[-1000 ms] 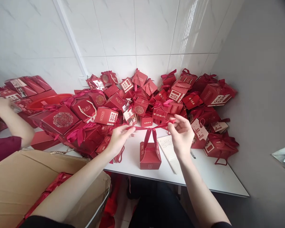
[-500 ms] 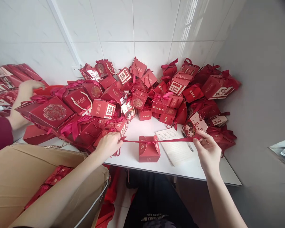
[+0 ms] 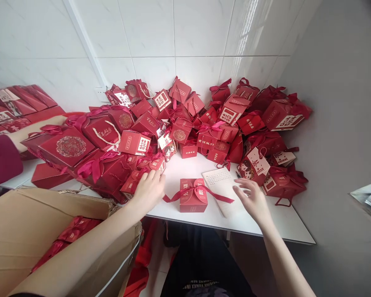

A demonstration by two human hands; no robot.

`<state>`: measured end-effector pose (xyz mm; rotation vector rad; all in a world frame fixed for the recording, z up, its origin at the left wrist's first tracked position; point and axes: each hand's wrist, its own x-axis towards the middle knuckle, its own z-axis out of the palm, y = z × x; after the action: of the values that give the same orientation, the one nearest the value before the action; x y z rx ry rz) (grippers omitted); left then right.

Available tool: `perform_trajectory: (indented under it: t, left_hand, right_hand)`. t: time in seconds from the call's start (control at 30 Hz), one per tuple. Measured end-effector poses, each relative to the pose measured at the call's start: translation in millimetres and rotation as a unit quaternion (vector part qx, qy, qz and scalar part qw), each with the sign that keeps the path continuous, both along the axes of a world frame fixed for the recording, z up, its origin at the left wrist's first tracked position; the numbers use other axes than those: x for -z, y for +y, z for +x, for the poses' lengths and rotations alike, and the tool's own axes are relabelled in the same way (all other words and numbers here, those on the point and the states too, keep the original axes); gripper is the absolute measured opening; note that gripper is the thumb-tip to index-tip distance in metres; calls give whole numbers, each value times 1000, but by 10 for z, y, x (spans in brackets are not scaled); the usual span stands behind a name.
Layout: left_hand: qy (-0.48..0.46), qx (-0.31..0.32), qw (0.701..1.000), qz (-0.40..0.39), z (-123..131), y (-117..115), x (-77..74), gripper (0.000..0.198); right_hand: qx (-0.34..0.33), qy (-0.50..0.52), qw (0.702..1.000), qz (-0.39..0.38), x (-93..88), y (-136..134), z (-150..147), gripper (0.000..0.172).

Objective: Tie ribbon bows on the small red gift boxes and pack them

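Watching remotely, I see the box (image 3: 193,204) on the counter (image 3: 278,220), between an empty, loosely spread right hand (image 3: 254,201) and a left hand (image 3: 149,189) whose grip I can't tell. Uneven pulling could loosen the ribbon (image 3: 217,195).

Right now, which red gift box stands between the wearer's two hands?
The one near the table's front edge, ribbon ends spread to both sides, standing apart from the heaped boxes.

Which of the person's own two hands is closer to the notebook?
The right hand: it is beside the notebook, at its right side. The left hand is farther away, across the front red box from it.
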<state>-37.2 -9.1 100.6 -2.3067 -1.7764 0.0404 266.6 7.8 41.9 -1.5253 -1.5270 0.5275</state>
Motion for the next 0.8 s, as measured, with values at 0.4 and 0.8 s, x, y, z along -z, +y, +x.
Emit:
perform_trajectory:
  t: [0.4,0.8]
  left_hand:
    - [-427,40,799,-421,38,294,278,50]
    - [-477,32,743,-468,-69,394,414,57]
  right_hand:
    - [-262,141,925,-237,83,293,-620,47]
    - [-272,137,927,-219,28,380,-526,52]
